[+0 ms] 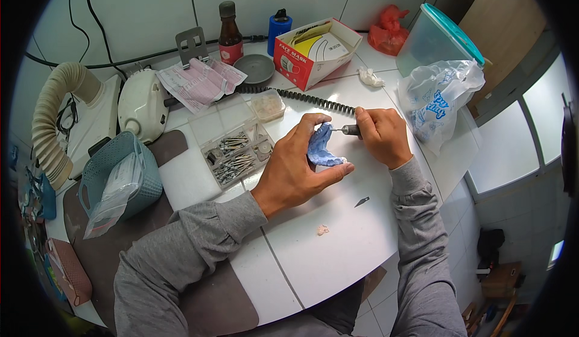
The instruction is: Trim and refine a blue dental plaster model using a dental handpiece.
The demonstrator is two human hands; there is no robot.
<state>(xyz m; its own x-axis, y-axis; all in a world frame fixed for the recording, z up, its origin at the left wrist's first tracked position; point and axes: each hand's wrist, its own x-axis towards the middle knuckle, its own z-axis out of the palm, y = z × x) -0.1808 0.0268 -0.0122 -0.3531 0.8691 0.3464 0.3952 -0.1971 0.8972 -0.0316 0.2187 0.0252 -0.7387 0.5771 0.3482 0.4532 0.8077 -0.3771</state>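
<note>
A blue dental cast [323,147], curved like a jaw arch, is gripped between the thumb and fingers of my left hand [297,167]. My right hand [384,135] is wrapped round a dark rotary handpiece [350,130]. Its thin metal bur reaches to the upper right edge of the cast; whether it touches, I cannot tell. A black coiled cord [307,97] runs behind my hands toward the handpiece. Below them, a small pointed blade [362,202] and a pale crumbly scrap [322,230] lie on the white tabletop [338,258].
Left of my hands sits a divided plastic case [231,156] of burs, with a small clear tub [268,106] behind it. A blue-green basket [120,174] and a ribbed hose [51,120] stand farther left. Behind are a brown bottle [230,35], a mask box [316,52] and, right, a plastic bag [440,101].
</note>
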